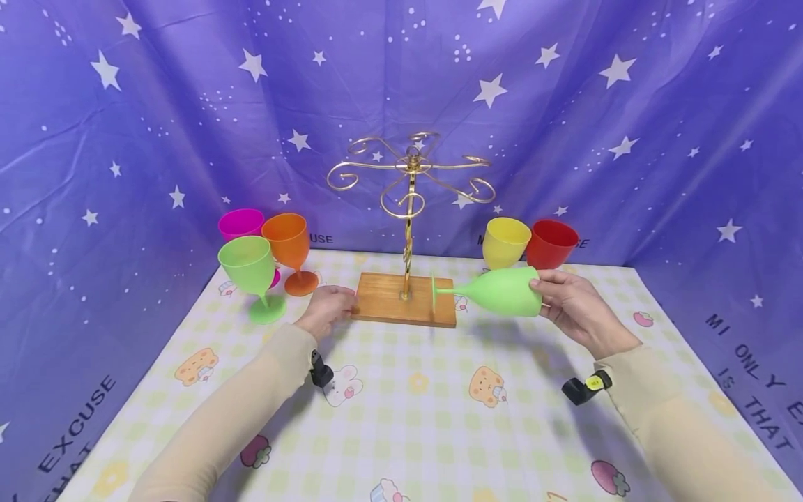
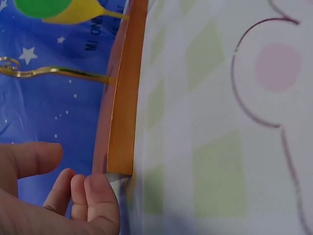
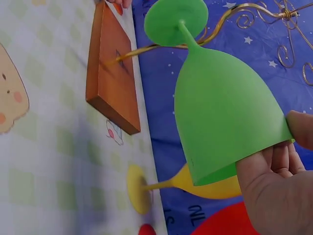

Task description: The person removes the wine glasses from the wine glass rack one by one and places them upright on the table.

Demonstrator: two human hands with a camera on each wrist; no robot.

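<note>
My right hand (image 1: 580,314) pinches the rim of a green plastic goblet (image 1: 505,291), thumb outside and fingertips inside. The goblet lies sideways in the air, its foot pointing left over the right end of a wooden base (image 1: 376,296). That base carries a gold metal stand (image 1: 409,237) with several curled arms (image 1: 343,178). At the base's left end is my left hand (image 1: 326,310). Its fingertips are at the corner of the wood in the left wrist view, thumb apart; whether they touch it I cannot tell.
Back left on the table stand a magenta goblet (image 1: 241,223), an orange goblet (image 1: 290,240) and a second green goblet (image 1: 247,266). A yellow goblet (image 1: 505,240) and a red goblet (image 1: 553,244) stand back right. Behind the checked tablecloth (image 1: 414,418) hangs a blue star-patterned curtain (image 1: 376,84).
</note>
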